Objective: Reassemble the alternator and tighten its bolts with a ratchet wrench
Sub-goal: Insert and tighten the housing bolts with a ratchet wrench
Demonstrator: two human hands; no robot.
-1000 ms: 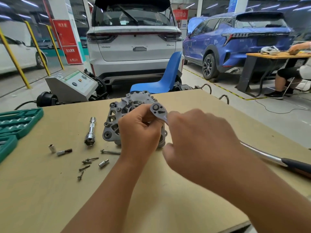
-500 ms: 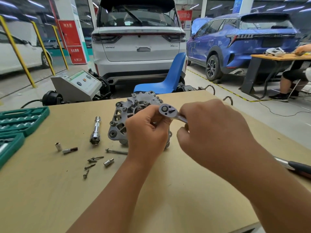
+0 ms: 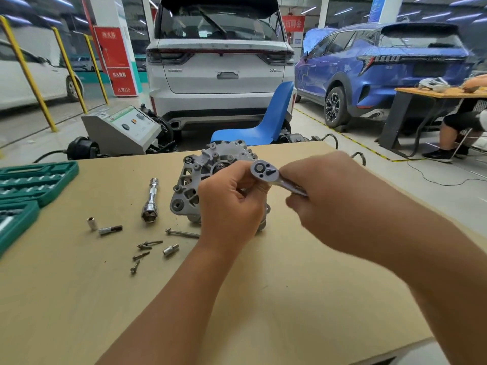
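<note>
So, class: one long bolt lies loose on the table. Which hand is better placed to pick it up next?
Probably the left hand: the long bolt lies just beside its wrist, while the right hand grips the ratchet handle.

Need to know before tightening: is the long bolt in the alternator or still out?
Out. The long bolt lies flat on the table, beside the alternator.
</note>
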